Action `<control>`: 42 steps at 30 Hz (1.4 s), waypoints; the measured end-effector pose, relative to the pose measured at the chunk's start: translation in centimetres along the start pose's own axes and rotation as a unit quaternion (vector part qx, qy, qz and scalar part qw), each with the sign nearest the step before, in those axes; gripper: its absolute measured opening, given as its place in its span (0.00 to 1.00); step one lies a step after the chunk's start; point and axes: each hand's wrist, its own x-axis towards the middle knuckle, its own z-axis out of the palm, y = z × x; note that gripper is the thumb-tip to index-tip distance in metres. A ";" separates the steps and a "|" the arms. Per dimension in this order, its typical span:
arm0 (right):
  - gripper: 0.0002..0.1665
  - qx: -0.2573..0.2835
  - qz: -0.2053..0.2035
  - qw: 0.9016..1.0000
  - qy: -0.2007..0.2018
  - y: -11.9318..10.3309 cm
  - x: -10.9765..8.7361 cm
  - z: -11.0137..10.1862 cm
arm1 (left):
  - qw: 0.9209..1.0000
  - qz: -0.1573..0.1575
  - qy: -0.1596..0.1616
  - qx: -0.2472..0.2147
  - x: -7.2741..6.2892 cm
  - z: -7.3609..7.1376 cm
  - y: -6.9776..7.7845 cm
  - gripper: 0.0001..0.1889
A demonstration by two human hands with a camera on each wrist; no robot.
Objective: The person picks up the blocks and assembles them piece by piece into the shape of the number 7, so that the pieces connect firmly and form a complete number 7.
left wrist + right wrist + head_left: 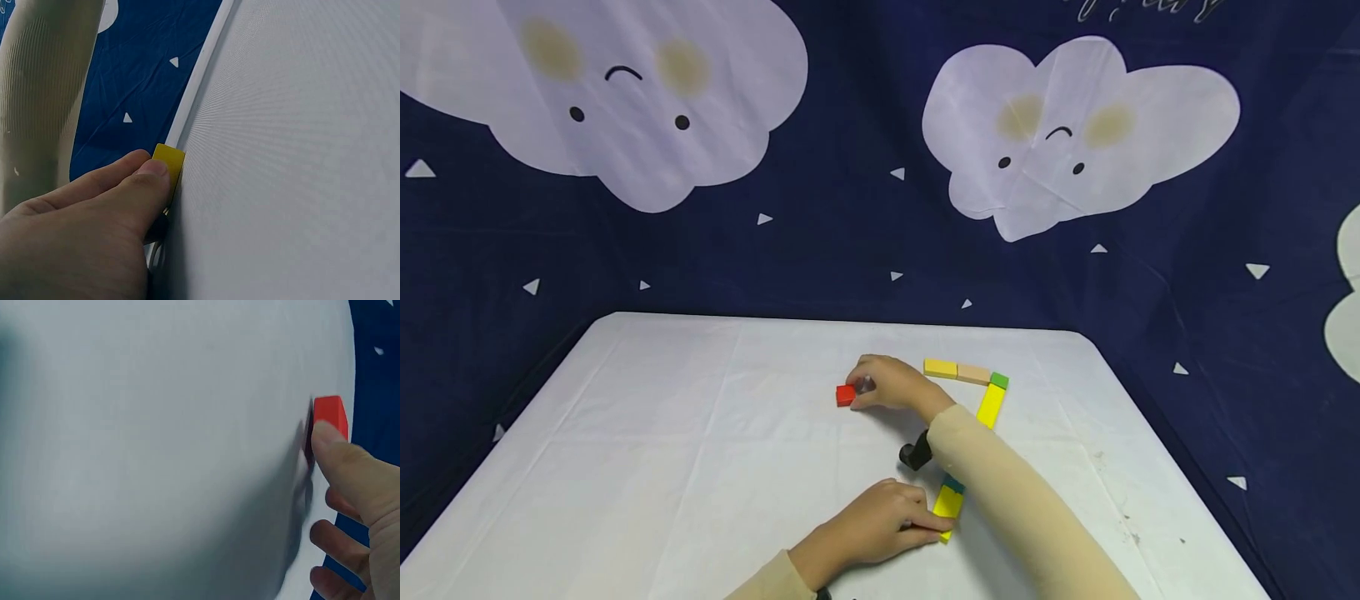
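Note:
My right hand [891,385] reaches across the table and pinches a small red block [845,395] between thumb and fingers. In the right wrist view the thumb presses one side of the red block [330,411], close over the white cloth. Nearer to me, my left hand [880,523] pinches the near end of a yellow block [948,503]. The left wrist view shows thumb and forefinger on that yellow block [167,154]. A teal block [953,483] adjoins its far end. The right sleeve [1015,492] hides part of the line of blocks.
At the back, a yellow block [940,368], a tan block [973,374] and a green block [999,380] lie end to end. Another yellow block [992,404] runs from the green one towards me. A black device [916,452] hangs by the right wrist. Dark blue cloth [850,242] hangs behind the table.

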 end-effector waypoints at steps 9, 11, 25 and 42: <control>0.23 -0.008 0.040 0.996 0.075 4.0 -1.3 -2.0 | 1.000 0.002 0.002 -0.018 0.0 -0.1 -0.1 0.13; 0.22 -0.010 0.051 0.995 0.083 4.8 -1.6 -2.2 | 1.000 0.002 0.003 -0.021 0.0 0.0 -0.1 0.13; 0.20 -0.025 0.112 0.989 0.095 7.7 -3.0 -2.5 | 1.000 -0.003 0.004 -0.020 0.1 -0.1 0.0 0.13; 0.22 -0.069 0.156 0.983 0.068 8.0 -3.5 -2.3 | 1.000 -0.002 -0.002 -0.025 0.2 0.0 0.0 0.13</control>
